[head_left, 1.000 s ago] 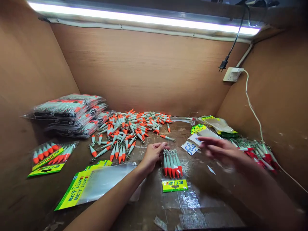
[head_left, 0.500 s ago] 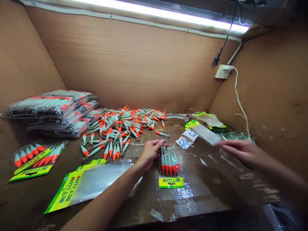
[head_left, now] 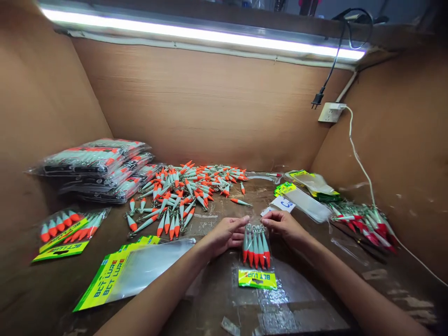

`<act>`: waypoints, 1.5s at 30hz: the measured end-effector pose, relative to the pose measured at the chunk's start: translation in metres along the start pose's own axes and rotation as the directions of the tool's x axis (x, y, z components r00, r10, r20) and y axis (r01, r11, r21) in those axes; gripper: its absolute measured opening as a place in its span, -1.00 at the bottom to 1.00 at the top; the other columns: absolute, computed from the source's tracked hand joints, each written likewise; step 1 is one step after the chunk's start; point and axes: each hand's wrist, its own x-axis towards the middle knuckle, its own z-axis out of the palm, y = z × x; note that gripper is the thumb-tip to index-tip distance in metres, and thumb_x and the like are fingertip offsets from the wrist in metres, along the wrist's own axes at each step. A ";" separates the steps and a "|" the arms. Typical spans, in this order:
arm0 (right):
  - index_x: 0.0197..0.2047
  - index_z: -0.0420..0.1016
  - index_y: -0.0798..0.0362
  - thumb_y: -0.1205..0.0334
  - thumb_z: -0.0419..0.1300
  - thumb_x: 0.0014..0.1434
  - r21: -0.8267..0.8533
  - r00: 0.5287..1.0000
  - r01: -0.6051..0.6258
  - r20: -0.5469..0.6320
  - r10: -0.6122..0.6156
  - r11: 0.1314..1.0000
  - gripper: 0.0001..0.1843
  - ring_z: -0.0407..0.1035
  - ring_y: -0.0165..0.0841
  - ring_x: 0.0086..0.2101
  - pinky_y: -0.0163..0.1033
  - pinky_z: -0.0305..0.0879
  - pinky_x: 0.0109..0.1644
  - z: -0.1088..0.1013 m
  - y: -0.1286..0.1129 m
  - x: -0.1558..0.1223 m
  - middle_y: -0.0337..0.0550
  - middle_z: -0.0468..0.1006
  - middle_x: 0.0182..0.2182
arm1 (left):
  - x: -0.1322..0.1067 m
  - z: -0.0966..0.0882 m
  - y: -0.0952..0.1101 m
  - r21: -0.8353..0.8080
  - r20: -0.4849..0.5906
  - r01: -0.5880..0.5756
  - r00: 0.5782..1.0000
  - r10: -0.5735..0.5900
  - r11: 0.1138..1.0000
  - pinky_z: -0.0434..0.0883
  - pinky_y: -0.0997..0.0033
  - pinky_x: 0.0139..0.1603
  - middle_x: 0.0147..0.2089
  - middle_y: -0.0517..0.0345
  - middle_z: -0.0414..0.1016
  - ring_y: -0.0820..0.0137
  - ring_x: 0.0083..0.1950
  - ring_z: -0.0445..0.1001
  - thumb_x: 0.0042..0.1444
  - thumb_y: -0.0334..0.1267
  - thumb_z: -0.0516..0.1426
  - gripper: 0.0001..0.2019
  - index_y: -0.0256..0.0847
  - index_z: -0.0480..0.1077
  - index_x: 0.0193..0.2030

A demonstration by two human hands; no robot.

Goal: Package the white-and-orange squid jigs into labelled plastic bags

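A clear header bag (head_left: 257, 279) with a yellow-green "BCT LURE" label lies on the table in front of me, label toward me. Inside it sit several pale lures (head_left: 256, 249) with red-orange ends, side by side, their hooks at the far end. My left hand (head_left: 227, 235) pinches the bag's far left corner between thumb and fingers. At the far right corner, my right hand (head_left: 286, 227) is closed in a pinch on the bag's edge. The clear film between the fingertips is hard to make out.
Loose lures (head_left: 182, 196) form a pile at the back, with packed bundles (head_left: 101, 168) to their left. Flat bags (head_left: 140, 268) lie front left, near filled packs (head_left: 66, 233). More flat bags (head_left: 308, 200) and red-white lures (head_left: 371, 226) are at right. A plug (head_left: 317, 99) hangs above.
My right hand has come in from the right, beside the flat bags, to the far end of the lure bag. My left hand stays at that end. The camera view has shifted slightly.
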 end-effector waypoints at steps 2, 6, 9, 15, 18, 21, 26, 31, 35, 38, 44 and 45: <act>-0.30 0.57 0.09 -0.15 0.45 -0.04 0.048 0.998 0.006 -0.065 -0.003 0.999 -0.54 0.23 -0.44 -0.52 -0.30 0.15 -0.41 -0.005 0.005 0.001 -0.29 0.45 -0.52 | 0.000 -0.001 -0.003 0.057 0.028 0.024 0.999 -0.026 0.998 0.48 0.33 -0.19 -0.25 0.02 0.54 0.40 -0.33 0.54 -0.12 0.03 0.43 -0.53 -0.31 0.52 -0.22; -0.29 0.59 0.06 -0.09 0.45 0.00 0.088 0.995 0.031 -0.096 -0.022 0.996 -0.62 0.23 -0.44 -0.51 -0.29 0.15 -0.38 -0.009 0.009 -0.002 -0.29 0.46 -0.50 | 0.003 0.004 -0.011 0.179 -0.086 -0.063 0.993 0.080 0.982 0.46 0.36 -0.29 -0.36 0.13 0.46 0.45 -0.42 0.47 -0.19 0.02 0.45 -0.55 -0.31 0.50 -0.35; -0.31 0.62 0.06 -0.06 0.45 0.01 0.070 0.993 0.050 -0.111 -0.042 0.996 -0.64 0.24 -0.43 -0.49 -0.28 0.15 -0.38 -0.008 0.005 -0.004 -0.26 0.47 -0.49 | 0.005 0.007 -0.013 0.235 -0.142 -0.092 0.982 0.128 0.968 0.41 0.42 -0.39 -0.42 0.17 0.44 0.47 -0.46 0.42 -0.20 0.02 0.45 -0.57 -0.30 0.48 -0.41; -0.28 0.61 0.06 -0.07 0.43 0.01 0.061 0.990 0.075 -0.121 -0.067 0.995 -0.63 0.22 -0.42 -0.49 -0.27 0.16 -0.36 -0.006 0.001 -0.007 -0.26 0.47 -0.47 | 0.004 0.009 -0.012 0.214 -0.157 -0.062 0.983 0.096 0.975 0.38 0.48 -0.43 -0.45 0.19 0.46 0.48 -0.48 0.42 -0.26 0.00 0.47 -0.55 -0.28 0.41 -0.46; -0.27 0.60 0.06 -0.07 0.42 0.04 0.060 0.990 0.083 -0.119 -0.075 0.995 -0.63 0.22 -0.42 -0.49 -0.27 0.15 -0.37 -0.008 0.002 -0.007 -0.27 0.44 -0.49 | 0.001 0.007 -0.008 0.216 -0.114 -0.028 0.992 0.054 0.976 0.44 0.44 -0.34 -0.34 0.09 0.54 0.43 -0.39 0.50 -0.21 0.01 0.46 -0.55 -0.30 0.50 -0.33; -0.27 0.58 0.06 -0.08 0.42 0.05 0.090 0.992 0.078 -0.105 -0.069 0.993 -0.63 0.22 -0.43 -0.49 -0.28 0.15 -0.37 -0.010 0.004 -0.007 -0.28 0.43 -0.49 | -0.001 0.007 -0.002 0.201 -0.078 0.004 0.997 0.012 0.979 0.48 0.40 -0.24 -0.16 0.00 0.58 0.37 -0.26 0.56 -0.14 0.02 0.44 -0.47 -0.26 0.52 -0.08; -0.29 0.54 0.07 -0.11 0.43 0.02 0.121 1.000 0.015 -0.025 -0.012 0.993 -0.59 0.23 -0.44 -0.51 -0.30 0.14 -0.41 -0.005 0.009 -0.007 -0.28 0.44 -0.50 | 0.003 0.010 0.003 0.105 -0.048 -0.061 0.997 0.067 0.993 0.50 0.37 -0.21 -0.15 -0.07 0.58 0.33 -0.23 0.59 -0.01 0.18 0.33 -0.46 -0.27 0.52 -0.10; -0.31 0.55 0.07 -0.12 0.41 0.05 0.083 0.999 0.015 0.034 -0.018 0.996 -0.59 0.26 -0.44 -0.51 -0.29 0.19 -0.38 0.004 0.013 -0.004 -0.28 0.46 -0.51 | 0.008 0.006 -0.002 0.151 -0.158 -0.071 0.983 0.095 0.986 0.41 0.49 -0.36 -0.45 0.18 0.43 0.53 -0.48 0.39 -0.17 0.11 0.43 -0.52 -0.30 0.45 -0.42; -0.31 0.58 0.08 -0.12 0.41 0.04 0.038 0.997 -0.005 0.079 0.002 0.999 -0.59 0.25 -0.45 -0.52 -0.30 0.16 -0.40 0.007 0.011 -0.004 -0.27 0.47 -0.51 | 0.008 0.002 -0.004 0.181 -0.196 -0.079 0.974 0.114 0.980 0.40 0.49 -0.34 -0.47 0.19 0.42 0.52 -0.46 0.37 -0.25 0.07 0.46 -0.54 -0.30 0.46 -0.49; -0.36 0.59 0.11 -0.10 0.43 0.01 -0.039 0.997 -0.017 0.079 0.020 0.999 -0.59 0.21 -0.46 -0.53 -0.32 0.08 -0.44 0.007 0.009 -0.005 -0.27 0.45 -0.54 | 0.007 0.002 0.000 0.206 -0.183 -0.077 0.976 0.116 0.976 0.34 0.51 -0.41 -0.51 0.18 0.41 0.52 -0.48 0.34 -0.26 0.07 0.46 -0.55 -0.30 0.48 -0.54; -0.40 0.61 0.11 -0.07 0.38 0.07 -0.232 0.997 0.072 0.047 -0.063 0.970 -0.63 0.27 -0.41 -0.49 -0.30 0.12 -0.40 0.005 0.010 -0.005 -0.23 0.50 -0.52 | 0.004 -0.003 0.010 0.394 -0.118 -0.073 0.985 0.129 0.916 0.17 0.52 -0.50 -0.57 0.17 0.40 0.54 -0.54 0.23 -0.14 0.10 0.40 -0.58 -0.29 0.54 -0.54; -0.38 0.63 0.11 -0.06 0.36 0.09 -0.255 0.997 0.073 0.054 -0.062 0.964 -0.65 0.28 -0.40 -0.49 -0.30 0.13 -0.39 0.005 0.010 -0.005 -0.22 0.51 -0.51 | 0.004 -0.005 0.011 0.418 -0.098 -0.071 0.988 0.122 0.906 0.15 0.51 -0.50 -0.56 0.17 0.40 0.54 -0.55 0.23 -0.12 0.10 0.39 -0.58 -0.29 0.56 -0.52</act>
